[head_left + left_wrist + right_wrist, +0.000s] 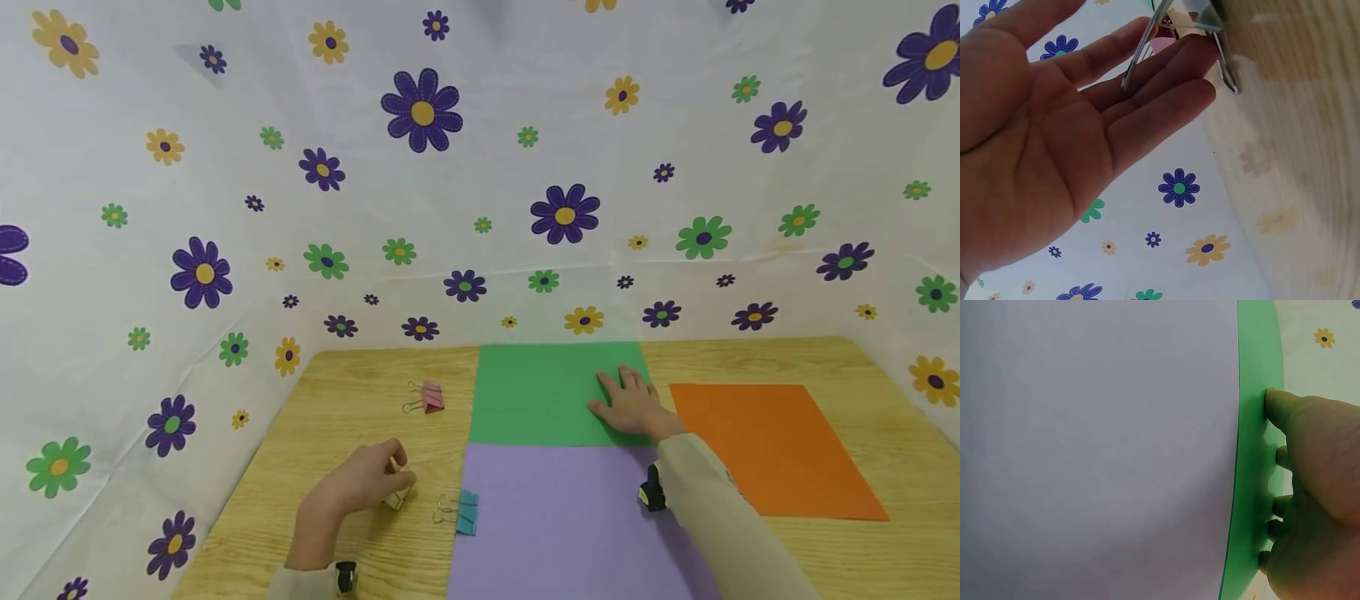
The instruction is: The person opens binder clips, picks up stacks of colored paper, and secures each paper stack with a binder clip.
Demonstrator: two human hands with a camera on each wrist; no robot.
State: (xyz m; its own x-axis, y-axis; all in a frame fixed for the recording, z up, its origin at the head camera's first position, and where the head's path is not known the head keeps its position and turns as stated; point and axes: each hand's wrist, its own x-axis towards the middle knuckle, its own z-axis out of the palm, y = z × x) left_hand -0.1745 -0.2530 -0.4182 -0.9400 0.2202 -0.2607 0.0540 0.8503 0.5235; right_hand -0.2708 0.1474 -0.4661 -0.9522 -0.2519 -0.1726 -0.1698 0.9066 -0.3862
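Observation:
My left hand [354, 482] pinches a pale yellow binder clip [396, 498] low over the wooden table, left of the sheets. The clip's wire handles [1229, 72] show beside the fingers in the left wrist view; its body is mostly hidden. With fingers spread, my right hand [632, 408] presses on the right part of a green sheet [532, 392]. A purple sheet [562, 525] lies nearer, its far edge along the green one. On the purple sheet's left edge sits a teal binder clip [467, 512], wire handles pointing left.
A pink binder clip [432, 397] lies on the table [360, 383] left of the green sheet. To the right of my right forearm lies an orange sheet [780, 450]. A flower-patterned white cloth [495, 167] rises behind the table and at both sides.

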